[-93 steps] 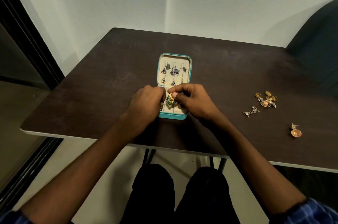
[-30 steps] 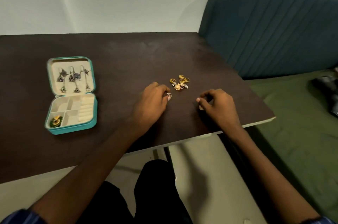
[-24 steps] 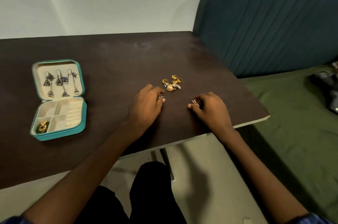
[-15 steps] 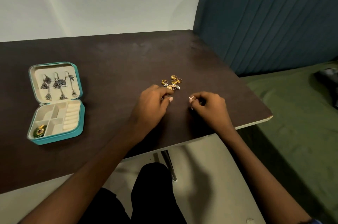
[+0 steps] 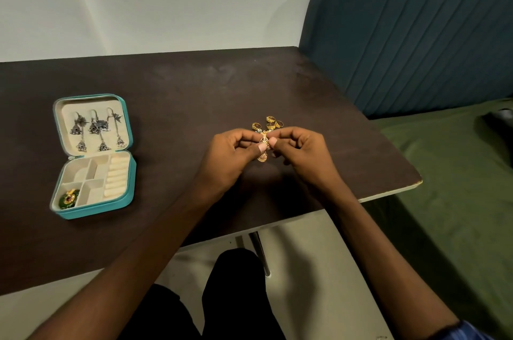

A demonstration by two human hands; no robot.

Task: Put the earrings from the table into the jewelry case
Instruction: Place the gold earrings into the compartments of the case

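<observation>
A teal jewelry case [image 5: 126,173] lies open at the left of the dark table [image 5: 194,90]. Several silver earrings [image 5: 97,131] hang in its lid, and a green and gold earring [image 5: 68,198] lies in its front left compartment. Right of the table's middle, my left hand [image 5: 230,156] and my right hand [image 5: 302,153] meet above the tabletop. Both pinch a small gold earring [image 5: 263,149] that dangles between their fingertips. A little heap of gold earrings [image 5: 268,124] lies on the table just beyond my hands.
A teal upholstered seat back [image 5: 416,34] stands past the table's right edge, above a green cushion [image 5: 458,187]. A dark object [image 5: 499,123] lies on the cushion at the far right. My knees [image 5: 236,298] show below the table's near edge.
My view has swung from the case to the right part of the table. Both hands left the case, reached the loose earrings, picked one up and came together, lifting it.
</observation>
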